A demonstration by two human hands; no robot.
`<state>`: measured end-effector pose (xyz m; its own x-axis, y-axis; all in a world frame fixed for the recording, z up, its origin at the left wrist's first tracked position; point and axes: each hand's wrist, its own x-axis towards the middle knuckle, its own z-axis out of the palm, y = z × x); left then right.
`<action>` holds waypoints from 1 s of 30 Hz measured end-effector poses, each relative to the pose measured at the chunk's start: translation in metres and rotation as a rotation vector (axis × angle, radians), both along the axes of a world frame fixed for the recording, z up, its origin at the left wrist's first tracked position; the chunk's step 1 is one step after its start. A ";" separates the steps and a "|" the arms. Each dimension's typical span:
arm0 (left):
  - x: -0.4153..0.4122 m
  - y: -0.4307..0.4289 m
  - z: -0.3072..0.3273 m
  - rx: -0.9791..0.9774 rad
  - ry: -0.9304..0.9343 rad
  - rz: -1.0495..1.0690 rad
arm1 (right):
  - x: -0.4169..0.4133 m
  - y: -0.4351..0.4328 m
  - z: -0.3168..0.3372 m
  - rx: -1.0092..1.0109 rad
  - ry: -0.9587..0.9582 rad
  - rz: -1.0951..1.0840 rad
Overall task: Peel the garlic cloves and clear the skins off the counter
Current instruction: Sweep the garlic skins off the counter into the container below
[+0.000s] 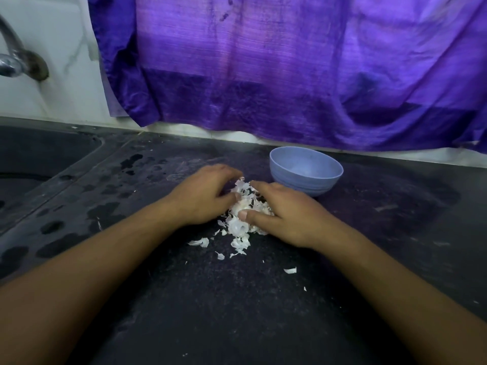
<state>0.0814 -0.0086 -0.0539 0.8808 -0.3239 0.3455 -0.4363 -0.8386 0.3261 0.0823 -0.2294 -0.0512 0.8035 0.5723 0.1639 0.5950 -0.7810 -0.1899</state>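
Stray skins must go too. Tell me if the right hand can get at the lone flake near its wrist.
Probably yes: the flake lies on bare counter beside that wrist, nothing between. But the right hand is busy cupping the pile of skins with the left hand.

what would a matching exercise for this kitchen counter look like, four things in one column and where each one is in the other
Things
1. blue bowl
2. pile of garlic skins
3. tap
4. purple cloth

Places
a. hanging on the wall behind the counter
b. between the left hand and the right hand
c. upper left, above the sink
d. on the counter, just beyond the right hand

Pairs: 1-d, 2-b, 3-c, 4-a
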 end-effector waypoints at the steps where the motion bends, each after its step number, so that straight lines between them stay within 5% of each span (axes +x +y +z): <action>1: 0.001 -0.003 -0.002 0.002 0.035 -0.038 | 0.002 0.003 -0.003 -0.022 -0.020 -0.019; 4: 0.001 -0.006 -0.004 -0.014 0.059 -0.110 | 0.002 0.009 -0.007 -0.044 -0.076 -0.006; 16: -0.035 -0.006 0.004 -0.380 0.144 -0.101 | -0.018 0.004 -0.014 0.637 0.188 0.009; 30: -0.073 0.001 0.011 -0.427 -0.068 0.152 | -0.060 -0.010 -0.012 0.989 0.118 -0.159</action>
<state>0.0082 -0.0073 -0.0429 0.8780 -0.0086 0.4785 -0.3507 -0.6918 0.6312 0.0220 -0.2392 -0.0636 0.9003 0.1074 0.4218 0.4334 -0.3098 -0.8463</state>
